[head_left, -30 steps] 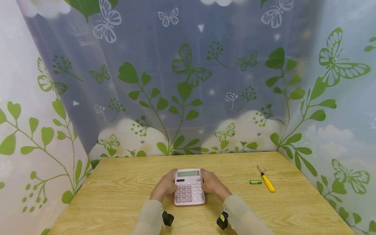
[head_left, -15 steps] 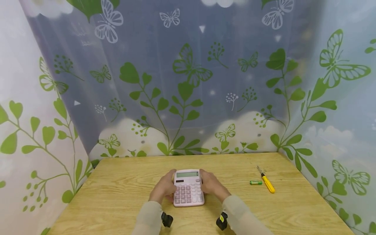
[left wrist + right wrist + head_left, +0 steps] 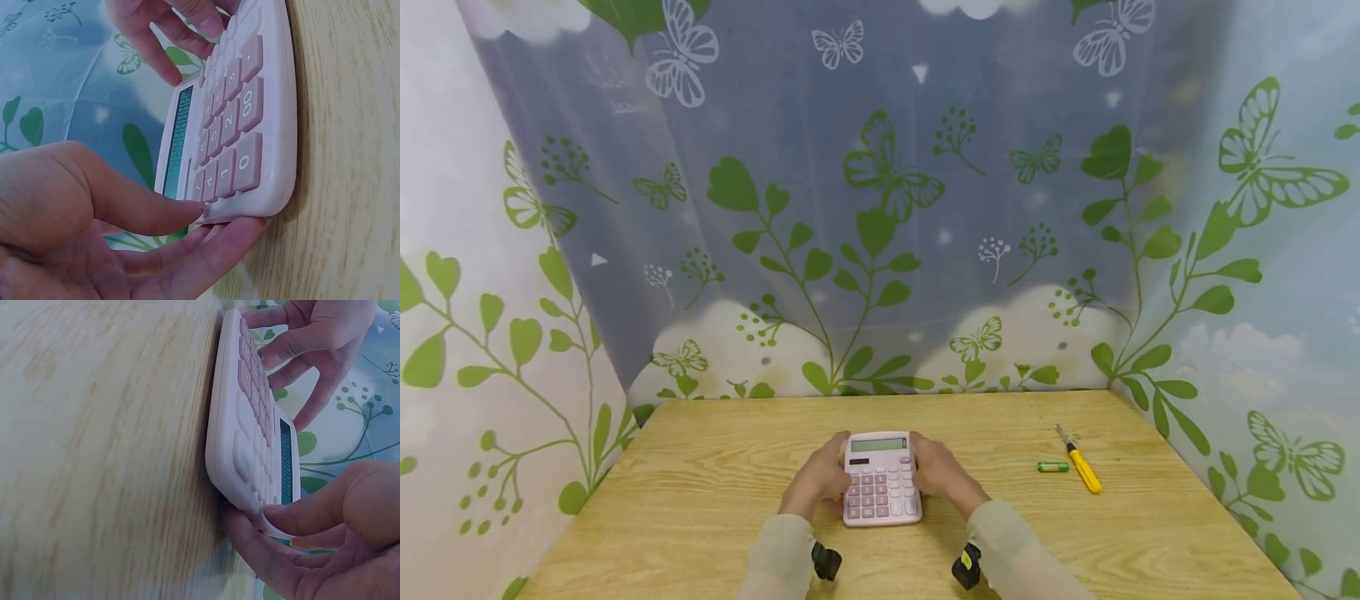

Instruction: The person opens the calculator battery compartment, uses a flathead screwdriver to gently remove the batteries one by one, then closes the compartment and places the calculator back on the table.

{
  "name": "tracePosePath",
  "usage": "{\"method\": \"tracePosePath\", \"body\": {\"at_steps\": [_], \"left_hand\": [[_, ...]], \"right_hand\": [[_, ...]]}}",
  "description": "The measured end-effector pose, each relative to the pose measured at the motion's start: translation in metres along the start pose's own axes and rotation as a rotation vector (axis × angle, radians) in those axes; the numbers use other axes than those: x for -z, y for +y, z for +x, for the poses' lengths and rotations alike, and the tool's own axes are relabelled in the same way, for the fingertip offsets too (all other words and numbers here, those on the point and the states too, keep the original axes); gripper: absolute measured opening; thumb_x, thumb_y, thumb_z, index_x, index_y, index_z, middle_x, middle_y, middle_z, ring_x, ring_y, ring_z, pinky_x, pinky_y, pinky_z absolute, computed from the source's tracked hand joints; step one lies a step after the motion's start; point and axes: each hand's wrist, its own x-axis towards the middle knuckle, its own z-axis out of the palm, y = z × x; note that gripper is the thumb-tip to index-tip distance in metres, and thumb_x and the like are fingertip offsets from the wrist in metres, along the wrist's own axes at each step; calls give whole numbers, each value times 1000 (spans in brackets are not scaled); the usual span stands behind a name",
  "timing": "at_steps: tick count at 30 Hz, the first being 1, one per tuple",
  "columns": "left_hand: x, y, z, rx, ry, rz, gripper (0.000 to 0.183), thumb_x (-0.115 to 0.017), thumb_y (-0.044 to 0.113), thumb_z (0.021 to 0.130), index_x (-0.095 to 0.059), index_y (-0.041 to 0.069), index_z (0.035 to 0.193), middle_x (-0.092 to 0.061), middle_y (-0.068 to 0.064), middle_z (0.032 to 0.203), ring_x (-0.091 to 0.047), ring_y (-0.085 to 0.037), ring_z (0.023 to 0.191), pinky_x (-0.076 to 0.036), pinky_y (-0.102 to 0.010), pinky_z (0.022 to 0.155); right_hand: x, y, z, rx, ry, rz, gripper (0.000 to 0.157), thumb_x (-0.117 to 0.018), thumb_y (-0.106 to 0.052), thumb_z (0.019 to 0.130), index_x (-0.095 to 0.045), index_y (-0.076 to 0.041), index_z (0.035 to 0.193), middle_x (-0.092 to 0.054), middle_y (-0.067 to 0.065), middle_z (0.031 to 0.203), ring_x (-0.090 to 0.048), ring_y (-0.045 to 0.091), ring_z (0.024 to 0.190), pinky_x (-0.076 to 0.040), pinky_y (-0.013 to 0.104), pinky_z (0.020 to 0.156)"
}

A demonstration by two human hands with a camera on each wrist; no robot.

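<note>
A pale pink calculator (image 3: 883, 479) is held between both hands near the middle of the wooden table, its keys facing up and a 0 at the right of its display. My left hand (image 3: 818, 477) grips the left edge; in the left wrist view the thumb (image 3: 169, 214) lies on the front face and the fingers (image 3: 206, 259) are at the side and underneath. The right edge is gripped by my right hand (image 3: 943, 469), thumb (image 3: 306, 512) on top and fingers (image 3: 259, 544) below. Whether the calculator's lower edge touches the table cannot be told.
On the right of the table (image 3: 700, 492) lies a screwdriver (image 3: 1083, 468) with a yellow handle. Beside it is a green battery (image 3: 1052, 467). Patterned curtains (image 3: 880, 250) with leaves and butterflies rise behind the table and along both sides.
Both hands and the calculator stay almost in place. The whole head view has shifted very slightly.
</note>
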Motion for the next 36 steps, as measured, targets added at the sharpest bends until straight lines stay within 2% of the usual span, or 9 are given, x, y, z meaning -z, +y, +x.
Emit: {"method": "tracePosePath", "body": {"at_steps": [6, 13, 18, 24, 27, 31, 33, 36], "left_hand": [[0, -1, 1, -10, 1, -4, 88, -56, -19, 82, -31, 11, 160, -58, -26, 117, -63, -28, 87, -63, -41, 53], [0, -1, 1, -26, 5, -3, 88, -55, -19, 80, -31, 11, 160, -59, -25, 112, -63, -27, 82, -63, -41, 52], [0, 1, 0, -23, 2, -11, 89, -54, -18, 80, -30, 11, 161, -59, -25, 111, -63, -26, 80, -63, -41, 52], [0, 1, -1, -19, 2, -14, 89, -53, -19, 81, -30, 12, 161, -59, -26, 113, -64, -27, 80, -64, -42, 54], [0, 0, -2, -14, 4, -17, 89, -54, -19, 81, -30, 12, 161, -59, -26, 113, -64, -27, 82, -64, -42, 54], [1, 1, -4, -16, -1, -27, 89, -54, -20, 82, -30, 11, 161, -59, -24, 109, -63, -27, 83, -64, -41, 55], [1, 0, -5, -20, -2, -30, 89, -55, -20, 82, -29, 11, 161, -59, -22, 107, -63, -27, 82, -64, -41, 55], [0, -2, -6, -19, -12, -30, 88, -55, -20, 83, -29, 10, 161, -58, -21, 105, -63, -27, 82, -64, -41, 55]], "right_hand": [[0, 1, -1, -8, -1, 12, 62, -66, 9, 88, -46, 7, 146, -62, 26, 138, -61, 32, 117, -51, 52, 109], [3, -1, -1, 12, 13, 7, 55, -65, 5, 91, -48, 8, 144, -62, 27, 137, -62, 38, 123, -49, 55, 113], [4, -2, -1, 7, 10, 4, 57, -65, 4, 92, -46, 9, 145, -59, 29, 141, -58, 43, 131, -46, 56, 116], [3, -1, -1, -6, -2, 11, 58, -64, 3, 93, -44, 9, 147, -57, 29, 143, -58, 41, 132, -45, 56, 117], [2, 0, 0, -14, -13, 22, 60, -64, 4, 93, -43, 9, 149, -58, 29, 143, -61, 35, 122, -49, 53, 113], [0, 2, -1, -24, -23, 27, 63, -65, 5, 92, -40, 9, 151, -60, 29, 139, -60, 30, 105, -55, 46, 97], [-1, 3, -1, -26, -24, 32, 65, -64, 6, 92, -39, 9, 151, -61, 29, 137, -61, 29, 103, -56, 44, 91], [-2, 5, -3, -21, -24, 33, 65, -63, 8, 91, -39, 10, 151, -61, 30, 137, -61, 30, 104, -56, 45, 92]]}}
